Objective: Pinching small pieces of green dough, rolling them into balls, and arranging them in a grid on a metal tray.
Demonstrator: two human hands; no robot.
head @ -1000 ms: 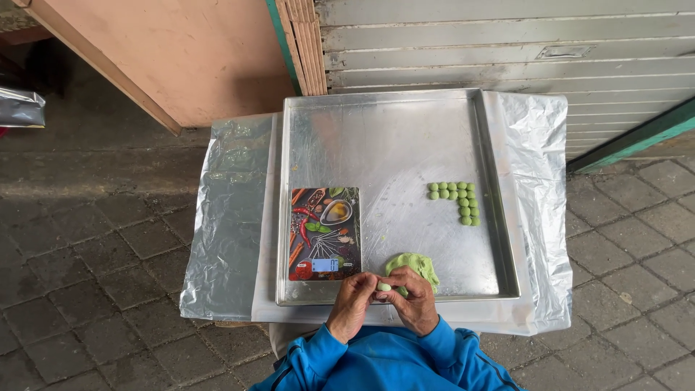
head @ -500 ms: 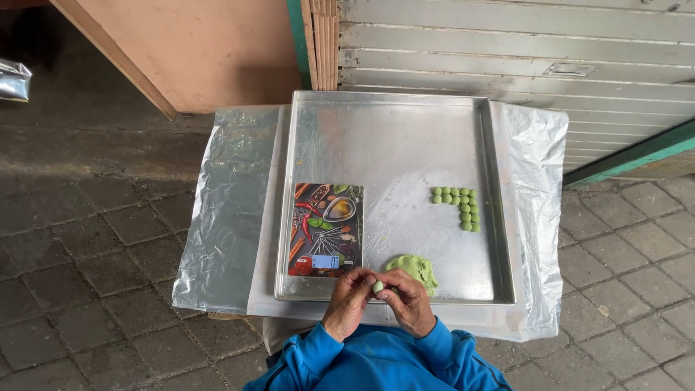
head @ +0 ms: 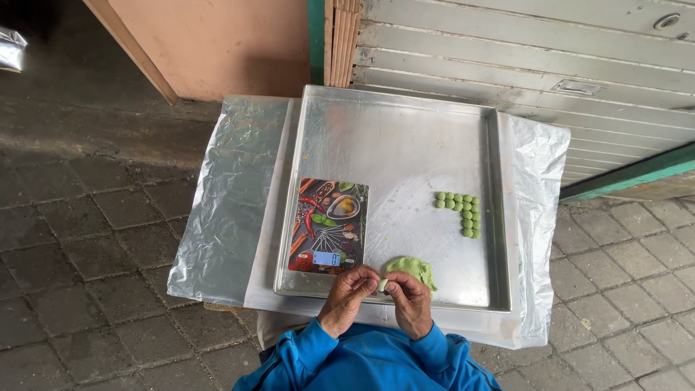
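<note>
My left hand (head: 349,297) and my right hand (head: 409,300) meet at the near edge of a metal tray (head: 405,137), pinching a small pale green dough piece (head: 382,284) between their fingertips. Both arms wear blue sleeves. Just beyond my right hand lies a lump of green dough (head: 413,268) on the tray. A flat kitchen scale (head: 329,226) with a colourful picture top and a lit display sits on the tray's near left. Several small green dough balls (head: 460,210) lie in an L-shaped cluster at the tray's right.
The tray rests on a small table wrapped in clear plastic sheet (head: 224,210). Grey paving stones (head: 87,275) surround it. Behind stand a corrugated metal shutter (head: 521,58) and a pinkish board (head: 217,43).
The view has shifted slightly. My hands stay together at the tray's near edge, still working the small dough piece between the fingertips.
</note>
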